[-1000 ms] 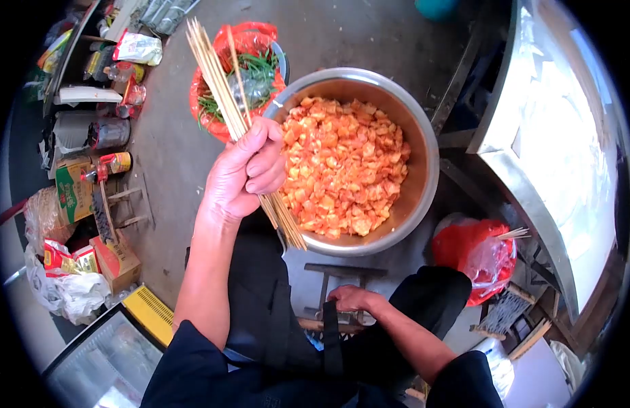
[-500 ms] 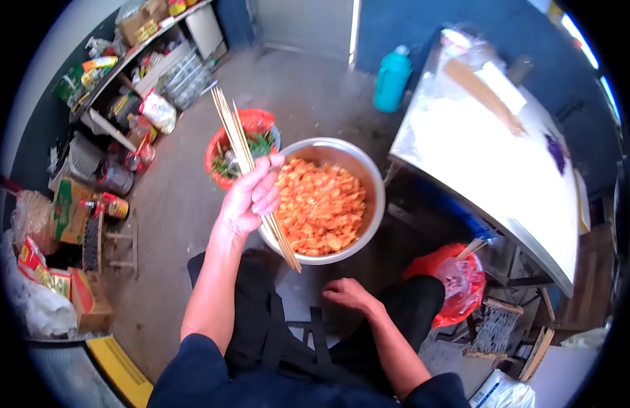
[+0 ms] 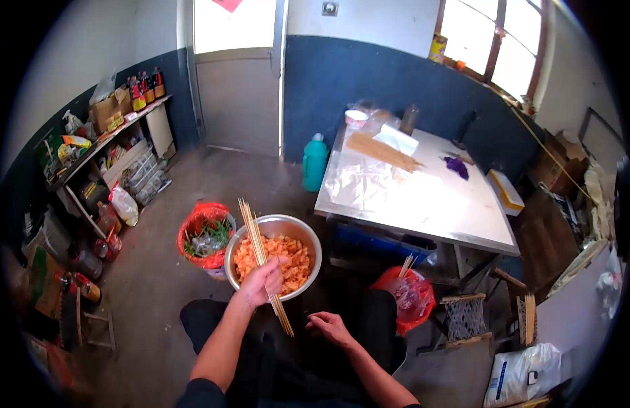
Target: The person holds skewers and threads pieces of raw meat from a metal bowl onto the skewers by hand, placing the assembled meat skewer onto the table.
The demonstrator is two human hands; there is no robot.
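Left hand (image 3: 263, 281), closed, grips skewers (image 3: 251, 232) mid-length — likely for balance — near the bowl (image 3: 308, 241). Right hand (image 3: 330, 327), half-curled, looks empty.

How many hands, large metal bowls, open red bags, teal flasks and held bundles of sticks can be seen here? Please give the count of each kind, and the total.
Hands: 2 (left hand, right hand)
Large metal bowl: 1
Open red bags: 2
Teal flask: 1
Held bundle of sticks: 1
Total: 7
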